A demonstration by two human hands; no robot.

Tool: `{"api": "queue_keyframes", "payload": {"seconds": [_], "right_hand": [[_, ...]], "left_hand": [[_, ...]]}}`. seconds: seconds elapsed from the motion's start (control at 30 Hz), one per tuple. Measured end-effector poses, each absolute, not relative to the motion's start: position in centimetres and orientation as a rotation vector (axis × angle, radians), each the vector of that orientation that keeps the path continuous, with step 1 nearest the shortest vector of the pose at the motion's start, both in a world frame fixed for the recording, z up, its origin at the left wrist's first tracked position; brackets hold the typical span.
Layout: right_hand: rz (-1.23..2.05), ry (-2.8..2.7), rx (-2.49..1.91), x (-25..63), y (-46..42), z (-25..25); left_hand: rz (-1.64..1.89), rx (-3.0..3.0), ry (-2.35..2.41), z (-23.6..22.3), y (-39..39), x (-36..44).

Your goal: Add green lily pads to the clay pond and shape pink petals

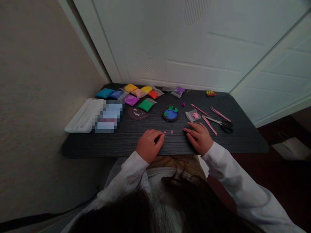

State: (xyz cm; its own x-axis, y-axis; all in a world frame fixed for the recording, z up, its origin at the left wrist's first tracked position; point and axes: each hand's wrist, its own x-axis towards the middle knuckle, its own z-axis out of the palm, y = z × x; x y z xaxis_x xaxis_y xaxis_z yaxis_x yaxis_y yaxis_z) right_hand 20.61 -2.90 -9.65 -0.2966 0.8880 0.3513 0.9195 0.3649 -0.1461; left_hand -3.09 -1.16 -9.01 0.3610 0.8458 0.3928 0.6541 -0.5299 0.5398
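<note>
My left hand rests at the table's front edge. Its thumb and index fingertips come together at a tiny pink piece of clay. Just right of that lies a second small pink clay piece, untouched. My right hand has its fingers stretched out over the table, one fingertip touching a third pink bit of clay. Beyond the hands sits a round clay pond, blue with green leaf shapes and a brown rim. A clear bag with pink clay lies beyond my right fingers.
Several bags of coloured clay, among them a green one, lie at the back left. A white case and a blurred-out screen are farther left. Black-handled scissors, pink tweezers and pink tools lie right.
</note>
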Motion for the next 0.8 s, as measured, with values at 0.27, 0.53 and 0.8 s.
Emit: {"api": "queue_keyframes", "payload": {"seconds": [0.27, 0.53, 0.8], "right_hand": [[-0.020, -2.164, -1.549, 20.91, -2.78, -9.75], [0.022, -2.111, -1.561, 21.27, -2.54, -9.86], [0.023, -2.082, -1.542, 21.33, -2.34, -10.08]], "left_hand": [[0.939, 2.326, 1.331, -9.08, -1.17, -3.12], [0.959, 2.331, 1.329, -9.08, -1.22, -3.12], [0.950, 2.322, 1.334, -9.06, -1.22, -3.09]]}}
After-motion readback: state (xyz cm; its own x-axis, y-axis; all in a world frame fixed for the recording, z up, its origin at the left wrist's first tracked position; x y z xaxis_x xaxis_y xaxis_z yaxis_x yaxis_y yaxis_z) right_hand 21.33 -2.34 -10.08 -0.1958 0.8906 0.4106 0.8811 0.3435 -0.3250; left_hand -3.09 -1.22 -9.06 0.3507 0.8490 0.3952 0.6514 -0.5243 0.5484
